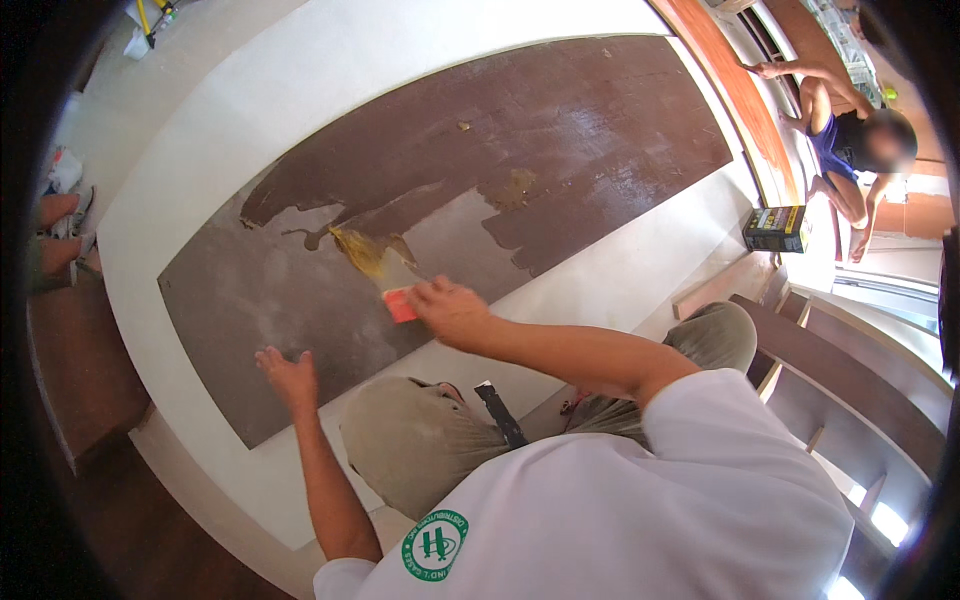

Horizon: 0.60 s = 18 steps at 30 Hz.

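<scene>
My right hand is closed on a small flat red spreader. Its edge rests against a dark brown panel, by a smear of yellow-amber glue. Wet-looking brown coating covers the far and right part of the panel, while the left part is paler and dull, with a ragged border between them. Fingers spread, my left hand is over the panel's near left part, holding nothing; whether it presses on the surface I cannot tell.
The panel lies on a larger white board. A dark rectangular can stands off its right end, near a crouching person by an orange-brown wooden strip. Brown shelving frames lie at right; another person's feet show at far left.
</scene>
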Tool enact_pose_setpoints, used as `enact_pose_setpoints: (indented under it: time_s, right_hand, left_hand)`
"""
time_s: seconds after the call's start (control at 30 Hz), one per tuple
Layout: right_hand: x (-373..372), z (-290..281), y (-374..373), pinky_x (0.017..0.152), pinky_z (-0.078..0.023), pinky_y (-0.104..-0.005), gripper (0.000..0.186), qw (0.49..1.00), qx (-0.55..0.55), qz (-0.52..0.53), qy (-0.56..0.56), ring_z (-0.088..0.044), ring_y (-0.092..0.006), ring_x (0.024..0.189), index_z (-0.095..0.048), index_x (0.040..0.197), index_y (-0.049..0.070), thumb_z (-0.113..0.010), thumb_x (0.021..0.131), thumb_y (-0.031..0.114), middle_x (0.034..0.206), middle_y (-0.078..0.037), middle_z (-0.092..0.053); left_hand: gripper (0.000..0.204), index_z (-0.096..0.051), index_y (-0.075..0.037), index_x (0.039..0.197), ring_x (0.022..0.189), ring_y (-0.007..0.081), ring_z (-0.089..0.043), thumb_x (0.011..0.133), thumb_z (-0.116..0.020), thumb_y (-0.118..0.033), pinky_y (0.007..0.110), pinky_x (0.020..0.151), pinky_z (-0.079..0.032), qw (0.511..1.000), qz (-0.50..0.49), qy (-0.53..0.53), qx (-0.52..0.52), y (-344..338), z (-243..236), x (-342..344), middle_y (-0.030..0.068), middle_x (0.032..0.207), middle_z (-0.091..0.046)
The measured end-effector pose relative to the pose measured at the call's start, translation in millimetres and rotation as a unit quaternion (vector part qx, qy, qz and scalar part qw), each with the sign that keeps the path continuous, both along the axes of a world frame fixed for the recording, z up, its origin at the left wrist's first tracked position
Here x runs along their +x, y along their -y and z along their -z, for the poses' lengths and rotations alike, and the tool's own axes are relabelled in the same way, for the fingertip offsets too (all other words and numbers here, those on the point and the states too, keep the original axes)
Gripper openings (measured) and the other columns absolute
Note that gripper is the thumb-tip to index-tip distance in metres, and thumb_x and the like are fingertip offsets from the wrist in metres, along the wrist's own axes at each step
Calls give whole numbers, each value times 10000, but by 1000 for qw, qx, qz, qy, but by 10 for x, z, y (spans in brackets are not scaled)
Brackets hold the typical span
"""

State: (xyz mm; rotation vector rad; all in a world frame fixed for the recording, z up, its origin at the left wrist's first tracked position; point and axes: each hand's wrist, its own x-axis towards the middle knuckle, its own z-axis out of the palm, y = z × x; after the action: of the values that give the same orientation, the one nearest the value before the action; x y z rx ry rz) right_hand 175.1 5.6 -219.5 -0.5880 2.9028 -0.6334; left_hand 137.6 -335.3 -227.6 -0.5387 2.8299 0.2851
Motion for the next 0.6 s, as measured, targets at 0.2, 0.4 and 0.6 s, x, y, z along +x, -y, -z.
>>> enact_pose_setpoints:
  time_s: [0.2,0.4,0.6]
  right_hand:
    - [-264,-86,-1647,836,-532,-493,281,929,5,369,-8,-659,-402,969,-709,1139,140,-574,894,168,1034,-173,-696]
    - [-789,61,-2490,810,-540,-501,310,906,147,396,-4,-669,-405,934,-689,1161,94,-552,901,191,959,-203,-687]
    - [-959,150,-1034,808,-548,-473,472,926,131,348,68,-672,-371,957,-593,1370,260,-527,921,132,1093,-201,-630]
  left_hand:
    - [982,-472,117,1398,1468,428,-323,708,-886,-446,488,1194,-316,993,-23,112,-38,541,-343,-125,337,1555,-323]
    - [1018,-551,100,1297,1412,410,-413,579,-935,-510,532,1176,-316,977,44,194,-74,440,-508,-183,321,1465,-456]
    - [1101,-523,100,1336,1453,386,-370,543,-938,-541,551,1192,-275,968,85,206,-111,612,-294,-81,317,1497,-429]
